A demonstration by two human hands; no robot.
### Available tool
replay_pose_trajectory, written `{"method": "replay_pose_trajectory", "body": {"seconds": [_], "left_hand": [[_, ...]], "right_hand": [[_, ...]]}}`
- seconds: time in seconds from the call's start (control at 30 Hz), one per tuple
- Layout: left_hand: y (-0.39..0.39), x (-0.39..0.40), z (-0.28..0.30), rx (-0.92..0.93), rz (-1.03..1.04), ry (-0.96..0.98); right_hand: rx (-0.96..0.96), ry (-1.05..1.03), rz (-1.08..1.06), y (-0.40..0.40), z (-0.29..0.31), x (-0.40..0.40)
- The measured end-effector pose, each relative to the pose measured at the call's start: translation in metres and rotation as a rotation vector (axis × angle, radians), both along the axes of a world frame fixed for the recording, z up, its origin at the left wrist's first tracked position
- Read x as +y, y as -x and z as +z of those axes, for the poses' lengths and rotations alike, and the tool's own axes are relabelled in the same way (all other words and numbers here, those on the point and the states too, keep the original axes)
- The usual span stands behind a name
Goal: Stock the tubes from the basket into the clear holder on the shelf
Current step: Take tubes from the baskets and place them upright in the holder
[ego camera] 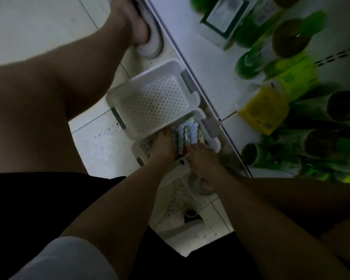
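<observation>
Dim rm, white tile floor [101, 146], shelf [208, 77].

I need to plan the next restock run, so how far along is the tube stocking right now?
Done: one white basket on the floor shows only its bare perforated bottom, though I cannot tell what it held. In hand: the left hand and right hand are down in the second basket, gathering a bundle of tubes. Left: those tubes have not reached the shelf; the clear holder cannot be made out in this dim view.
</observation>
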State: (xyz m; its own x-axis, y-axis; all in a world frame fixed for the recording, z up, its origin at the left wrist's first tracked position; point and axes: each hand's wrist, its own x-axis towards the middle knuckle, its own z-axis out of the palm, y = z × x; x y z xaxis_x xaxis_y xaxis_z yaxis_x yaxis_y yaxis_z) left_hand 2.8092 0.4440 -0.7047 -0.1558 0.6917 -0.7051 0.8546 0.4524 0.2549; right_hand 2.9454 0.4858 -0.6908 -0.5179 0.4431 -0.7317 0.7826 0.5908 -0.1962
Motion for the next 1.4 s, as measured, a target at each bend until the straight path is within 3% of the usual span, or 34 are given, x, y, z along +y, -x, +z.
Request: {"method": "replay_pose_trajectory", "body": {"seconds": [0.1,0.27,0.43,0.5,0.63,0.77,0.87,1.13,1.4], "left_hand": [[-0.007,-0.003,-0.010,-0.042,0.136,0.030],[-0.009,-0.005,-0.023,0.093,-0.044,-0.056],[0.001,-0.003,-0.016,0.094,-0.088,-0.082],[0.005,0.001,-0.007,-0.019,-0.047,-0.053],[0.006,0.013,0.020,-0.316,0.242,-0.053],[0.009,0.028,0.067,-0.558,0.643,-0.219],[0.016,0.033,0.109,-0.735,0.780,-0.345],[0.044,0.033,0.241,-0.855,0.572,-0.568],[0.040,0.030,0.413,-0.918,0.361,-0.835]], "right_hand": [[-0.073,-0.059,0.120,0.003,-0.007,0.002],[-0.172,0.008,0.295,0.019,-0.013,0.026],[0.066,0.240,-0.052,0.009,0.002,0.035],[0.139,0.238,-0.229,0.005,0.014,0.038],[0.223,0.161,-0.492,0.004,0.048,0.046],[0.276,0.181,-0.680,0.000,0.099,0.057],[0.360,0.257,-0.747,-0.008,0.143,0.061],[0.675,-0.023,-0.771,-0.023,0.275,0.052],[1.245,-0.074,-0.811,-0.031,0.414,0.005]]}}
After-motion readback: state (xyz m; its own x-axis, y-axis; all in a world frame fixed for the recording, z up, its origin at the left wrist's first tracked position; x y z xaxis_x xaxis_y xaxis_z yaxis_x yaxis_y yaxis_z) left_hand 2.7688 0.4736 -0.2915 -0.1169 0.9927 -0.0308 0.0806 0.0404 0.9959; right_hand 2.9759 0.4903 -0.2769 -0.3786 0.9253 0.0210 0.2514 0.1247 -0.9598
